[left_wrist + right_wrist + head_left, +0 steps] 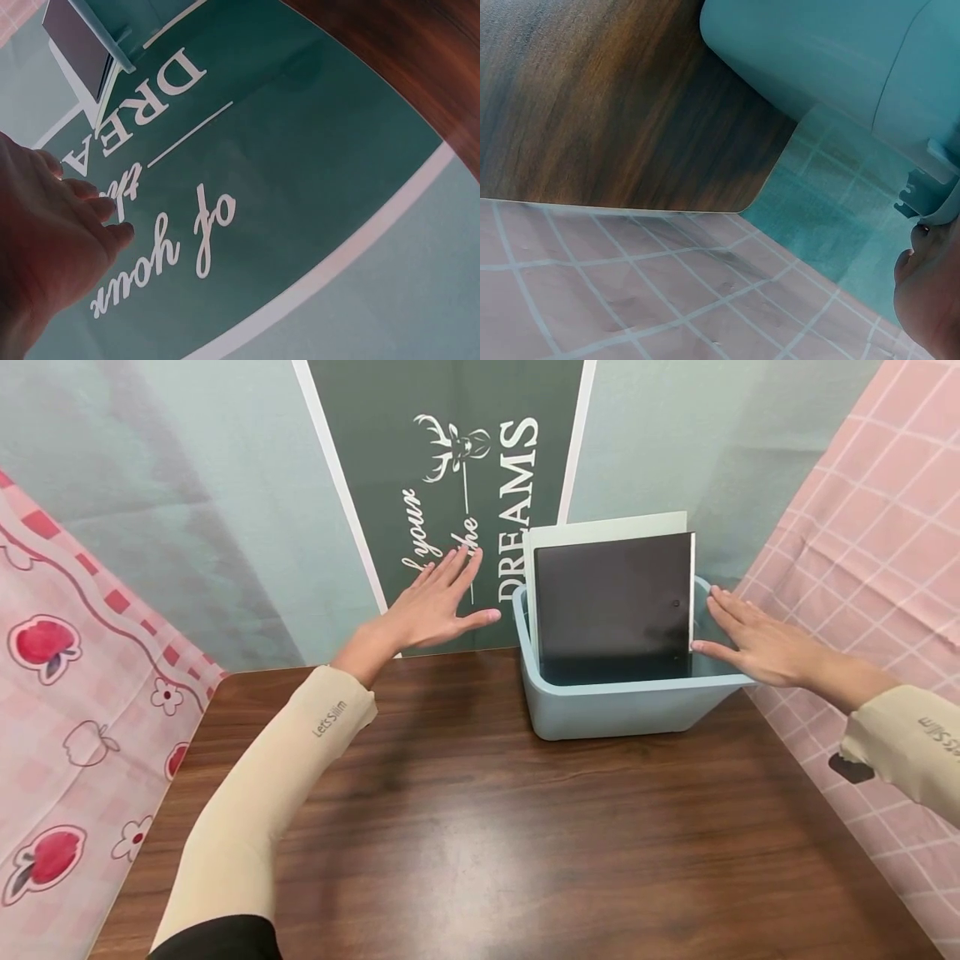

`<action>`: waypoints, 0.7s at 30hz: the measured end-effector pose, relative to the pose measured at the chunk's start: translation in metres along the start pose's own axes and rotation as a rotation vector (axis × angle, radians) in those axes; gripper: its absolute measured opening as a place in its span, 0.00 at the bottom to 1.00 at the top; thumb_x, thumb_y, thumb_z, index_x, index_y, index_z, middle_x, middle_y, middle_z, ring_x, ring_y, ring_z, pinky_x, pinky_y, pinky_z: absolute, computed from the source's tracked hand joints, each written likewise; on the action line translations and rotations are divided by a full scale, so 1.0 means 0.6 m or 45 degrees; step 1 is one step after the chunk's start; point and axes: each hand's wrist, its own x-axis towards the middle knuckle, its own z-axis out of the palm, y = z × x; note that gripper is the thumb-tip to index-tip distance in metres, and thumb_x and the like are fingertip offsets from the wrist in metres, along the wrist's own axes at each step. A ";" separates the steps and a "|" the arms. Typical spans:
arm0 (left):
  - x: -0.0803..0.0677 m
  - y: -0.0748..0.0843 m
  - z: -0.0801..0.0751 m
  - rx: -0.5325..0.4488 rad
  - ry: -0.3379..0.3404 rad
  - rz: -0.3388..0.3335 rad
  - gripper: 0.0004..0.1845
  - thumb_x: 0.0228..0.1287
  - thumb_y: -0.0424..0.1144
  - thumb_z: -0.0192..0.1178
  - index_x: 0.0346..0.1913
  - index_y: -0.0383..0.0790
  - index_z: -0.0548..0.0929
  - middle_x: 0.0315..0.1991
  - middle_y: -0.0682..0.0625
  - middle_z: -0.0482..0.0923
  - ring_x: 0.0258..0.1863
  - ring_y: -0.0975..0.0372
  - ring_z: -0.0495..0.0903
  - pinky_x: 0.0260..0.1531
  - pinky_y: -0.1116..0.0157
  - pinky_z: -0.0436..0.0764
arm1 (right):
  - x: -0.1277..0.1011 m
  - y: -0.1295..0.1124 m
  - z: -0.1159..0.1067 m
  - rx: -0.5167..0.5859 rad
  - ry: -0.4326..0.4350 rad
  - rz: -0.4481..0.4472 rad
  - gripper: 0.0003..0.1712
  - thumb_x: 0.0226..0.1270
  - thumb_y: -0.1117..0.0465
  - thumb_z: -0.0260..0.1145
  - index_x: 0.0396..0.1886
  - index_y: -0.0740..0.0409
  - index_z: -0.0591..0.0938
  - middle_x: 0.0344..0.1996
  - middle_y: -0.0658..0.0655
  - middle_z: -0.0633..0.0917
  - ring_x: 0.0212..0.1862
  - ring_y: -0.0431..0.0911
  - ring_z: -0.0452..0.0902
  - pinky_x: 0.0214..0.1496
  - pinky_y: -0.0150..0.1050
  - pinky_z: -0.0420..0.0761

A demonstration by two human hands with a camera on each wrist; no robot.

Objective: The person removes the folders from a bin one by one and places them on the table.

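Dark panel standing in a blue bin on our table.
Head: left hand empty, fingers wide; right hand at the rim, fingers straight. Left wrist: nothing held. Right wrist: contact unclear; we'd best steady the bin lightly.

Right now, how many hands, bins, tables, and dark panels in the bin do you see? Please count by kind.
Hands: 2, left hand and right hand
Blue bin: 1
Brown table: 1
Dark panel: 1
Total: 5

Left-hand fingers — white-lettered green backdrop behind, dark panel upper left, wooden tabletop
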 end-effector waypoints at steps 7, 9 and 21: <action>0.019 0.007 0.007 -0.022 0.028 0.008 0.54 0.74 0.75 0.46 0.88 0.51 0.35 0.88 0.47 0.31 0.87 0.58 0.32 0.84 0.52 0.37 | 0.000 0.001 0.000 -0.001 0.000 0.008 0.50 0.86 0.39 0.48 0.85 0.70 0.41 0.85 0.69 0.37 0.86 0.61 0.30 0.86 0.59 0.37; 0.024 0.009 0.009 -0.045 0.042 0.016 0.54 0.74 0.75 0.47 0.88 0.51 0.35 0.88 0.47 0.32 0.87 0.58 0.33 0.84 0.53 0.38 | -0.001 0.000 0.000 0.000 0.002 0.013 0.51 0.86 0.39 0.48 0.85 0.70 0.41 0.85 0.69 0.38 0.86 0.62 0.31 0.86 0.59 0.38; 0.047 0.024 0.027 -0.172 0.158 0.037 0.52 0.73 0.67 0.58 0.88 0.53 0.44 0.88 0.50 0.39 0.86 0.52 0.45 0.80 0.45 0.58 | -0.002 -0.002 0.001 0.032 0.003 0.031 0.51 0.85 0.38 0.49 0.86 0.68 0.41 0.86 0.68 0.38 0.86 0.63 0.33 0.86 0.59 0.38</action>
